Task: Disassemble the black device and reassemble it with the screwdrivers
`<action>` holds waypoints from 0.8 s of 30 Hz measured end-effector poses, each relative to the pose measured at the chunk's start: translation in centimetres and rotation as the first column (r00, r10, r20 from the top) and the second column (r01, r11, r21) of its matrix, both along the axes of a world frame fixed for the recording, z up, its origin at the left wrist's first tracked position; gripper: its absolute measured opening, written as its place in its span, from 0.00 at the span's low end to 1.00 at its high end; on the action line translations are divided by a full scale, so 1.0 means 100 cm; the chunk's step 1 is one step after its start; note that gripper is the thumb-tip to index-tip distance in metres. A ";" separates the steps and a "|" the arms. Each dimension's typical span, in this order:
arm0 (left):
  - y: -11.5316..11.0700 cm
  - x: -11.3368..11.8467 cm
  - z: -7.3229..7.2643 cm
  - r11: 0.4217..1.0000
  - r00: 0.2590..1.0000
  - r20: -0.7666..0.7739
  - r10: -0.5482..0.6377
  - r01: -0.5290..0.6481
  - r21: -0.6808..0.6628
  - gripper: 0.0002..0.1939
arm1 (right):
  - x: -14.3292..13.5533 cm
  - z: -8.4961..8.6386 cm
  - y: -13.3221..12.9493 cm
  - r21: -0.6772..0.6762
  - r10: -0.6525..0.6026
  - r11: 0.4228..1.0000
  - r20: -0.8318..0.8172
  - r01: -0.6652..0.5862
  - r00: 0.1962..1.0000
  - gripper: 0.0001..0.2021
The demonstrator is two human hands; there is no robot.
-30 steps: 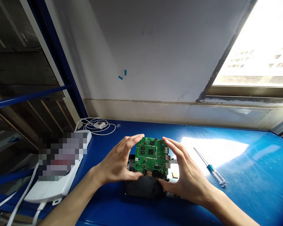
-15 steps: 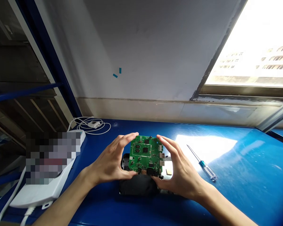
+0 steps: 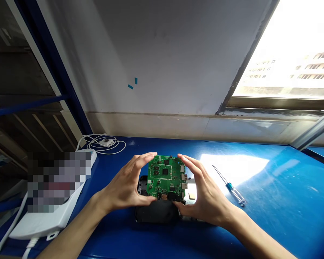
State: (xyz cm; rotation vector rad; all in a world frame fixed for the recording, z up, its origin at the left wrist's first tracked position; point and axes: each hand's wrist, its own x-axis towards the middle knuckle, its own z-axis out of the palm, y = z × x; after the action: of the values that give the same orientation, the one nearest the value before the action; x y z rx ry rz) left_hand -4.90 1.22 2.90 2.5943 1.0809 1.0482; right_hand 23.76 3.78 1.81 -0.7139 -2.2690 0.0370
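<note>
Between my two hands is a green circuit board, its chip side facing me and tilted up. My left hand grips its left side, fingertips at the top corner and thumb at the bottom corner. On the opposite side my right hand pinches the board the same way, beside the metal USB ports. Below and behind the board lies a black plastic casing, partly hidden by it. Another pale, flat part shows under my right hand; I cannot make out what it is.
A screwdriver with a clear and teal handle lies on the blue table to the right. At left sits a white device, its top blurred out. A coiled white cable with an adapter rests near the wall.
The whole view has shifted slightly to the left. Both hands keep the same hold on the circuit board, with hardly any movement otherwise.
</note>
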 end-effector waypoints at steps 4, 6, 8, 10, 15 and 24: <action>0.000 -0.001 0.000 1.000 1.000 0.001 -0.005 0.005 0.006 0.64 | 0.000 0.001 0.000 -0.014 0.000 1.000 0.004 0.000 1.000 0.55; 0.001 -0.001 -0.001 1.000 1.000 0.002 -0.007 0.007 0.010 0.64 | 0.000 0.001 -0.001 -0.015 0.000 1.000 0.006 0.000 1.000 0.55; 0.000 0.000 -0.001 1.000 1.000 -0.011 -0.009 0.009 0.020 0.64 | 0.000 0.001 -0.002 -0.010 -0.001 1.000 0.011 0.001 1.000 0.55; 0.000 0.001 -0.001 0.999 0.999 -0.050 0.001 0.001 0.032 0.66 | 0.000 0.001 -0.002 0.002 -0.001 1.000 0.020 0.001 1.000 0.55; 0.001 0.006 -0.001 0.994 0.988 -0.151 0.037 -0.021 0.109 0.72 | -0.002 -0.002 -0.001 0.042 0.005 0.999 0.048 -0.007 0.999 0.55; -0.003 0.022 -0.002 0.975 0.976 -0.206 0.071 -0.024 0.219 0.63 | -0.011 0.002 -0.006 0.106 0.005 0.994 0.110 -0.017 0.994 0.52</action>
State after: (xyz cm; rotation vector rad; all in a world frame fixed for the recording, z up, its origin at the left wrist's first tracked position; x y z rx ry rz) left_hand -2.72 0.93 2.69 2.9240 1.1373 0.9640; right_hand 22.65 3.14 2.00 -0.6611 -2.3599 -0.1199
